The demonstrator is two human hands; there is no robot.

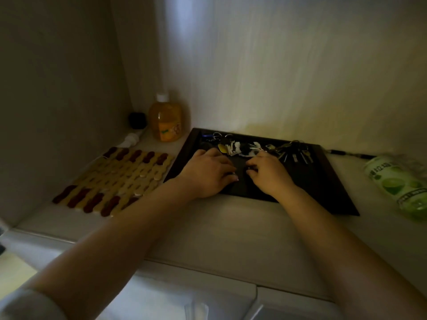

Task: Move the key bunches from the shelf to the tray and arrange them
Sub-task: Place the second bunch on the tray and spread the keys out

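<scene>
A dark tray (pixel 332 181) sits on the pale shelf (pixel 208 227) inside a dim alcove, its far edge close to the back wall. Key bunches lie in a row along the tray's far side: one with a blue fob and rings (pixel 215 136) at about 11 o'clock, a cluster with white and yellow tags (pixel 233 147) near 12 o'clock, and a fan of metal keys (pixel 295 152) toward 1 o'clock.

Both hands rest inside the tray, palms down, side by side and just apart. The left hand (pixel 208 174) lies at the tray's 9 o'clock side with its fingers (pixel 227 168) curled loosely downward; a small dark thing shows at the fingertips, but whether it is gripped cannot be told. The right hand (pixel 268 174) lies at the centre with its fingers (pixel 251 166) bent under, a dark item pinched at the tips, too dim to identify.

At 9 o'clock from the tray lies a woven mat (pixel 120 179) of tan and dark red pieces. Behind it, at 10 o'clock, stands an orange bottle (pixel 167 121) with a white cap, next to a small black object (pixel 137 120). At 3 o'clock a green-labelled container (pixel 397 183) lies on its side.
</scene>
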